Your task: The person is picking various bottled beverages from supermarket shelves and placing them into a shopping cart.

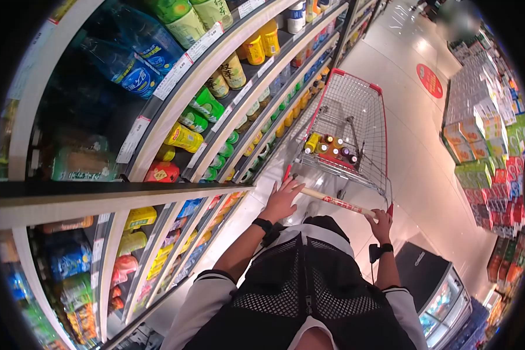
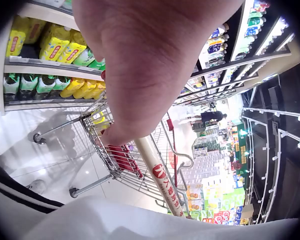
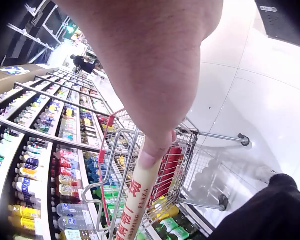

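Head view high, facing forward-down; wrist views closer, tilted; all share cart handle.

Floor: pale, glossy tile, joints visible. Directly on it, the shopping cart stands upright; a red round decal lies right of the shopping cart. Shelving left of the shopping cart: several tiers, bottles in rows, price labels along edges.
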`<state>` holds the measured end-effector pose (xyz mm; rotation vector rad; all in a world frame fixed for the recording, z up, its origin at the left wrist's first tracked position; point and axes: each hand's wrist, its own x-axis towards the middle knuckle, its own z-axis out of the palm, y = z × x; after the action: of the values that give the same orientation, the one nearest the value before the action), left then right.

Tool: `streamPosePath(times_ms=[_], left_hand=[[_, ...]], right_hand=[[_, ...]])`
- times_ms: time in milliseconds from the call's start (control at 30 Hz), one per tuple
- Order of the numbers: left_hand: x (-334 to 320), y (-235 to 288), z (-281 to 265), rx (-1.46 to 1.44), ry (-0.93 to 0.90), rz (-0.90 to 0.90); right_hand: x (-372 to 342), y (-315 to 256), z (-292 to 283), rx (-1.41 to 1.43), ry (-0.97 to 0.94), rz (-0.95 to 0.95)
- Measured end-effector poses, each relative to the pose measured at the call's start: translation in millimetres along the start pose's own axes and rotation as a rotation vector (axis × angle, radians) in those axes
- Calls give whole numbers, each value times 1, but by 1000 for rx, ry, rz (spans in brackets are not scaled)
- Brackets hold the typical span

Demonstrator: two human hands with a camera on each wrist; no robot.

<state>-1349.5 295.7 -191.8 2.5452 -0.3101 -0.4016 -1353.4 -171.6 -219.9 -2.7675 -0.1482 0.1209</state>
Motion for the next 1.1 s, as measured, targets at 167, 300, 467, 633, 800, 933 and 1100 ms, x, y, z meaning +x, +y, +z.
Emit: streamPosePath(times_ms=[167,300,467,633,800,933,1100], left_hand=[[-13,-27,-1,-96,24,109],[-22,-44,0,-169,43,187],[-26,-53,3,-153,-20,231],[-31,-43,-4,-129,-92,212],[-25,-41,3,-157,-119,143],[-20,-33,-3,-146,-168,51],[-16,-24,-17,-221,-213,5]], right_hand=[[-18,-19,1,-5,-40,49],[-31,-33,3,23,-104,96],[-43,-51,1,4,-154,119],[-42,-54,-11,56,-201,110],[-5,-73,-35,253,-235,75],[-3,-35,-11,527,-430,154],[21,-27,-16,643,-633,160]])
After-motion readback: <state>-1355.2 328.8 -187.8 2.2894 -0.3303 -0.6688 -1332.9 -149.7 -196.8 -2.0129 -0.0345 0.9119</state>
